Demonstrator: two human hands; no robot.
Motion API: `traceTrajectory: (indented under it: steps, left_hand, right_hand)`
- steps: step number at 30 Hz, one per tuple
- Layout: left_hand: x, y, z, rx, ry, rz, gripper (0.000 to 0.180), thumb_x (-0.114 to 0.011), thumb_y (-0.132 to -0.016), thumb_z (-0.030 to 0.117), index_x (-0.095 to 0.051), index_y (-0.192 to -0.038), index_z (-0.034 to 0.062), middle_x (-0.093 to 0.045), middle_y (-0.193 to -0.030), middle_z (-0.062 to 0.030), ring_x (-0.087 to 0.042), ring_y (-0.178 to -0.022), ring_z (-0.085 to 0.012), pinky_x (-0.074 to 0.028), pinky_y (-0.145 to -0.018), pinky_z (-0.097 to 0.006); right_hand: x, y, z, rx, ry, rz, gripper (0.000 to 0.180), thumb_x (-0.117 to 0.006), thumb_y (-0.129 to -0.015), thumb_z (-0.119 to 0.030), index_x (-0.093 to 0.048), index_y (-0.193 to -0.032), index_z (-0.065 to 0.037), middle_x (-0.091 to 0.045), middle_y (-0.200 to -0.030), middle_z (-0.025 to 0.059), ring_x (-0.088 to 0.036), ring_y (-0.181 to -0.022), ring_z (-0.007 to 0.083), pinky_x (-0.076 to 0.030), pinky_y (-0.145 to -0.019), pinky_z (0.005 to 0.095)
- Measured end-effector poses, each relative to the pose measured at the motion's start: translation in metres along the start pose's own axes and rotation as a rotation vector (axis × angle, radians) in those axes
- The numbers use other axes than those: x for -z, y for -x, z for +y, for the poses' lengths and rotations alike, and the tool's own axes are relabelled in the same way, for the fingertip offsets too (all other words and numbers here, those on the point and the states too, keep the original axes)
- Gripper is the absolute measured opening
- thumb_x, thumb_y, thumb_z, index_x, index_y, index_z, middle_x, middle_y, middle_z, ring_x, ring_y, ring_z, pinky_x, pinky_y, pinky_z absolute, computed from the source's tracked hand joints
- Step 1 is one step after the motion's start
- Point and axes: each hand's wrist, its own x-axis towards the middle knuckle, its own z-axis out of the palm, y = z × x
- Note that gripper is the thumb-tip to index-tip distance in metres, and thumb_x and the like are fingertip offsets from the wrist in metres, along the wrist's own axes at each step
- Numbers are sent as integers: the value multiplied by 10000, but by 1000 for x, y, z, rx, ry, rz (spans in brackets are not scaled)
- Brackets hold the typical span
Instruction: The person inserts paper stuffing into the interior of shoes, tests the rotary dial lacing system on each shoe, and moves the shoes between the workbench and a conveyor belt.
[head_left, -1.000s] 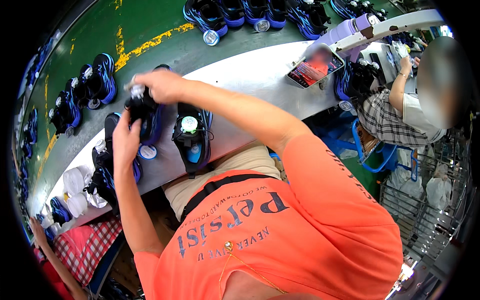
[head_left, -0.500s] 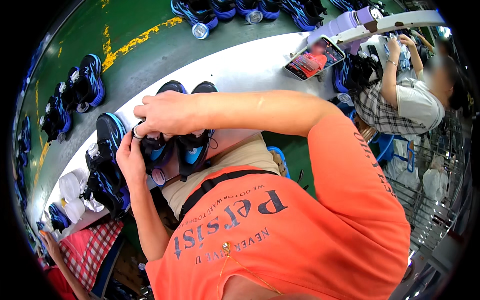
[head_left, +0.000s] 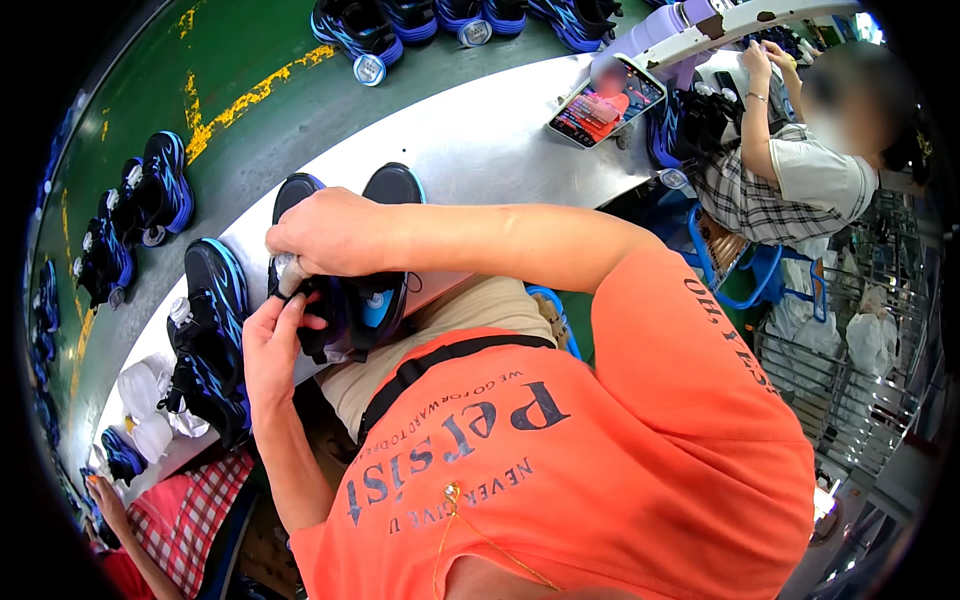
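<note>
A pair of black sneakers with blue and purple accents lies on the pale bench in front of me, toes pointing away. Over the left sneaker [head_left: 296,190], my right hand [head_left: 328,232] reaches across from the right with fingers closed; a pale greyish bit shows at its fingertips, too small to name. My left hand [head_left: 272,350] comes up from below, its thumb and fingers pinching a black part of the same shoe near the opening. Which part lies between the fingers is partly hidden. The right sneaker [head_left: 392,186] rests beside it under my right wrist, with a loose lace loop showing.
More sneakers [head_left: 215,275] stand on the bench [head_left: 450,125] at left, near clear plastic cups [head_left: 140,385]. A phone [head_left: 607,100] leans by a purple bottle [head_left: 655,35]. Beyond the bench, shoes [head_left: 165,185] line a grey strip. Co-workers sit at right and lower left.
My view has shifted a little. My right hand has turned, with the pale bit now showing at its fingertips. My left fingers have bent inward, pinching lower on the shoe.
</note>
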Motion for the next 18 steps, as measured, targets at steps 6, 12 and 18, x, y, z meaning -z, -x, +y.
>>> traceTrajectory:
  steps: [6,12,18]
  left_hand:
    - [-5,1,2,-3,55,-19,243,-559,-928,227,-662,-938,7,-656,-678,-45,-290,-427,11,-188,-406,-178]
    - [-10,-1,-3,-8,85,-34,235,-562,-925,212,-670,-980,11,-649,-658,-25,-272,-446,11,-181,-427,-179]
    - [-32,8,1,-39,179,20,224,-542,-940,204,-654,-964,11,-689,-770,-65,-423,-466,-15,-230,-425,-172]
  right_hand:
    - [-7,3,18,193,-245,133,264,-653,-744,-269,-596,-820,-23,-645,-752,171,-627,-746,383,-490,-651,441]
    - [-3,7,10,-7,-45,78,225,-651,-745,-200,-619,-899,-39,-648,-812,184,-624,-815,385,-486,-684,439]
    - [-3,22,4,-103,34,79,310,-664,-757,-292,-640,-983,-81,-625,-815,162,-617,-853,345,-478,-722,427]
